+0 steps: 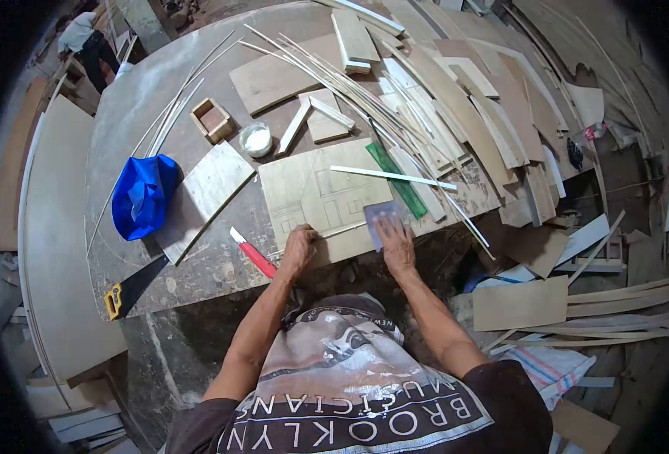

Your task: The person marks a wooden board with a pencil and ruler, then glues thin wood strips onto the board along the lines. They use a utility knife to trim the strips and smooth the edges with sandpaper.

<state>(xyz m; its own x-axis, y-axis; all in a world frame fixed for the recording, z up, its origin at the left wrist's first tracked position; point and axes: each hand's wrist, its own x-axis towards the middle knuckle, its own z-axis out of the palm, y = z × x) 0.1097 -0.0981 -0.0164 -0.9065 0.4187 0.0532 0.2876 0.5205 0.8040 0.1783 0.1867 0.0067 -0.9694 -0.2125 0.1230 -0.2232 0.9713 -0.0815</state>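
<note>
A thin board with pencil drawing (304, 178) lies at the table's front edge. My left hand (299, 248) is closed at its lower left, by the end of a thin wooden strip (342, 228); its fingertips are partly hidden. My right hand (395, 240) rests with fingers spread on a bluish-purple sheet (378, 215) over the board's lower right corner. A white strip (383, 175) crosses the board's upper right, over a green strip (396, 181). Left of my left hand lies a red cutter (255, 257).
A saw (134, 287), blue bag (144, 197), pale board (209, 193), wooden box (212, 121) and jar of white stuff (256, 140) stand or lie leftward. Wood pieces (485, 113) crowd the right. A person (88, 45) bends at the far upper left.
</note>
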